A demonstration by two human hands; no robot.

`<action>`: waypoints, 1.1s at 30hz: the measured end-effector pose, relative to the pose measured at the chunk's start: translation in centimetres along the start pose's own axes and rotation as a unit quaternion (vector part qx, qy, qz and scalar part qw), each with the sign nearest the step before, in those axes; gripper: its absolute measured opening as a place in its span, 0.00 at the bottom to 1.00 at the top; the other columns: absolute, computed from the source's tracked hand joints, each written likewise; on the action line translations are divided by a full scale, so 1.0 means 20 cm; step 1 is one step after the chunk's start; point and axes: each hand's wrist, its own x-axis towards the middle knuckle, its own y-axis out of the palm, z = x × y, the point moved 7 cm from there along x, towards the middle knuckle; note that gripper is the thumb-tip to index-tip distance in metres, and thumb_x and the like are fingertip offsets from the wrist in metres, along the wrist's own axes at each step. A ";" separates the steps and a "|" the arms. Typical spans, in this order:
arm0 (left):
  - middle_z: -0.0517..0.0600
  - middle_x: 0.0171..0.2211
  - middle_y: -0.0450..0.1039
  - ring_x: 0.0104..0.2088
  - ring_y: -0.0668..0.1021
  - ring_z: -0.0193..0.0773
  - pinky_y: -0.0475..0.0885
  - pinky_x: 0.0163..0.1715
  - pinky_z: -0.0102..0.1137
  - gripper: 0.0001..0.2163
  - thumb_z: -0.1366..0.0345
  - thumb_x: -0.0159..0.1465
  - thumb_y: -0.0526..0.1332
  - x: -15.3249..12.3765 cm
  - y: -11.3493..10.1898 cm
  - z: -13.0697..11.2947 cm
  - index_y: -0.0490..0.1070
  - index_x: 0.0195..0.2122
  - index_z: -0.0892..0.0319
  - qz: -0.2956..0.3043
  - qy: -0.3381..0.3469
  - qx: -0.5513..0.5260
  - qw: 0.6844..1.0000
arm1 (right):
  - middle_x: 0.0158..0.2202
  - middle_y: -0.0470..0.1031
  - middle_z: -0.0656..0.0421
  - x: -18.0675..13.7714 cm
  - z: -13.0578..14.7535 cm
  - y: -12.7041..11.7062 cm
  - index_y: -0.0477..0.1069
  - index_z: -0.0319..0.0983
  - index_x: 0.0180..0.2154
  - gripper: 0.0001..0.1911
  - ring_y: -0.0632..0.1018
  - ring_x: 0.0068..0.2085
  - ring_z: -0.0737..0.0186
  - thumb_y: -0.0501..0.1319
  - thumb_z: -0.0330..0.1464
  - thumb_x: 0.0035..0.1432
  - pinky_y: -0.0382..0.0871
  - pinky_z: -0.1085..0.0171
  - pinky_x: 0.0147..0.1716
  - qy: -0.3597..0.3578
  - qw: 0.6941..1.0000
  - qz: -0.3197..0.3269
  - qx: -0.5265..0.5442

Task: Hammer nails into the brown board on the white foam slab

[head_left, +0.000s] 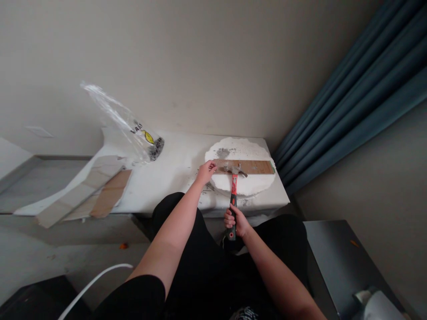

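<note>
My right hand point(237, 221) is wrapped round the black lower grip of a claw hammer point(234, 184) with a red upper handle. The hammer's head lies over a narrow brown wooden board point(260, 167), its curved claw pointing right. This board rests across a round white slab point(245, 190) with a rough edge. At the board's left end my left hand point(206, 172) is closed, thumb and fingers pressed together. What it pinches, if anything, is too small to make out. Grey crumbs point(225, 153) are scattered on the slab's far part.
A clear plastic bag point(149, 141) with dark grains in its bottom stands on the white-covered low table point(180, 151). Cardboard strips point(111, 192) lie at the table's left. A blue curtain point(350, 106) hangs at right, above a dark grey surface point(340, 253). A wall rises behind.
</note>
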 end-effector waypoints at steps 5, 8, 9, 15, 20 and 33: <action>0.50 0.34 0.78 0.37 0.80 0.39 0.74 0.43 0.34 0.03 0.70 0.61 0.62 0.00 -0.01 0.02 0.71 0.37 0.58 -0.004 -0.014 -0.002 1.000 | 0.18 0.45 0.72 0.00 0.00 0.00 0.51 0.42 0.25 0.27 0.44 0.19 0.74 0.66 0.46 0.62 0.42 0.71 0.18 0.002 1.000 -0.004 -0.005; 0.50 0.34 0.78 0.38 0.80 0.40 0.74 0.43 0.34 0.03 0.69 0.61 0.63 0.01 0.00 0.03 0.71 0.37 0.58 0.000 -0.013 -0.001 1.000 | 0.18 0.45 0.72 0.00 0.00 0.00 0.51 0.42 0.25 0.27 0.44 0.19 0.74 0.65 0.46 0.63 0.42 0.71 0.18 0.004 1.000 -0.005 -0.009; 0.50 0.34 0.78 0.38 0.80 0.40 0.73 0.43 0.34 0.03 0.69 0.62 0.62 0.01 0.00 0.03 0.71 0.37 0.58 0.004 -0.012 -0.001 1.000 | 0.18 0.45 0.72 0.00 0.00 0.00 0.51 0.42 0.25 0.27 0.44 0.19 0.74 0.65 0.46 0.63 0.42 0.71 0.18 0.004 1.000 -0.005 -0.010; 0.51 0.37 0.79 0.39 0.80 0.40 0.73 0.45 0.34 0.03 0.69 0.62 0.63 0.00 0.01 0.02 0.72 0.37 0.58 0.020 0.005 0.022 1.000 | 0.17 0.45 0.72 0.01 0.00 -0.01 0.53 0.42 0.25 0.26 0.44 0.19 0.74 0.65 0.47 0.62 0.43 0.71 0.18 0.000 1.000 -0.002 -0.019; 0.51 0.37 0.79 0.39 0.80 0.41 0.72 0.46 0.35 0.03 0.69 0.63 0.62 0.00 0.01 0.02 0.72 0.38 0.58 0.020 0.013 0.040 0.999 | 0.17 0.45 0.72 0.01 0.01 -0.02 0.53 0.42 0.25 0.26 0.44 0.19 0.73 0.64 0.48 0.62 0.43 0.71 0.18 -0.006 0.999 -0.013 -0.041; 0.52 0.38 0.81 0.39 0.81 0.42 0.73 0.45 0.36 0.05 0.66 0.65 0.62 -0.02 0.02 -0.01 0.73 0.41 0.57 0.032 0.035 0.106 0.993 | 0.15 0.51 0.74 -0.12 0.18 0.00 0.57 0.43 0.27 0.26 0.51 0.16 0.74 0.67 0.54 0.53 0.49 0.70 0.16 -0.084 0.951 -0.202 -0.220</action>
